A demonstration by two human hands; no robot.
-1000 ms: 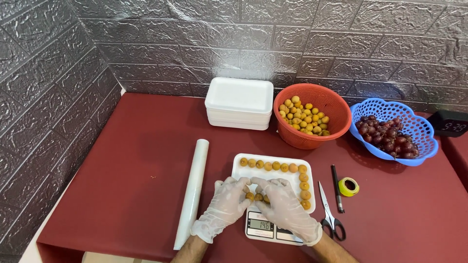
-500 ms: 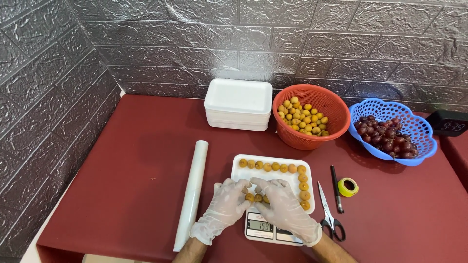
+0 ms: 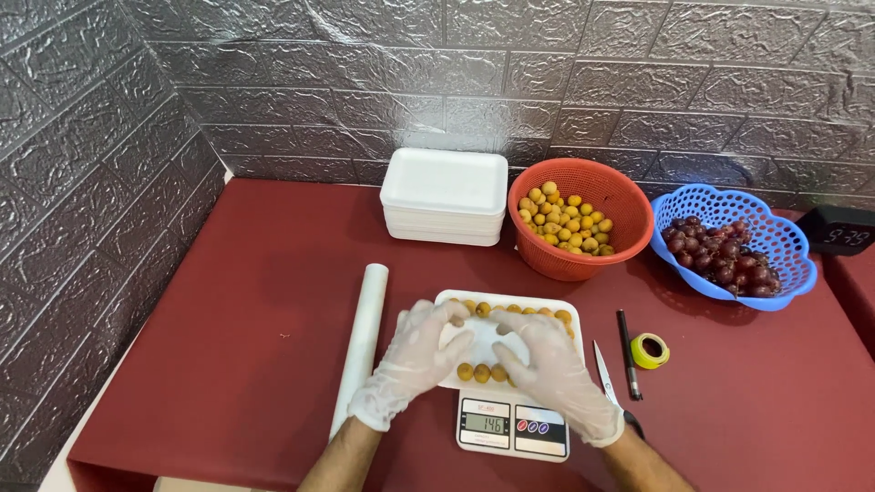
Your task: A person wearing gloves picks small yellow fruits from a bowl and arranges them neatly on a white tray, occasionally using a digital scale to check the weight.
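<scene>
Red table (image 3: 228,310), film roll (image 3: 362,342), scale (image 3: 510,426), baskets, scissors (image 3: 609,383)

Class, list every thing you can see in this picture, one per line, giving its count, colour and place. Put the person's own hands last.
Table: one, dark red, against a grey brick-pattern wall.
Foam trays: a stack, white, back centre.
Orange basket: one, holds small yellow fruits, right of the stack.
Blue basket: one, holds dark red grapes, far right.
Clock: one, black, right edge.
Roll: one, white, left of the scale.
Scale: one, white, front centre.
Tray on scale: one, white, yellow fruits along its edges.
Scissors: one pair, right of the scale.
Pen: one, black.
Tape: one, yellow.
Left hand: clear glove, over the tray.
Right hand: clear glove, over the tray.
</scene>
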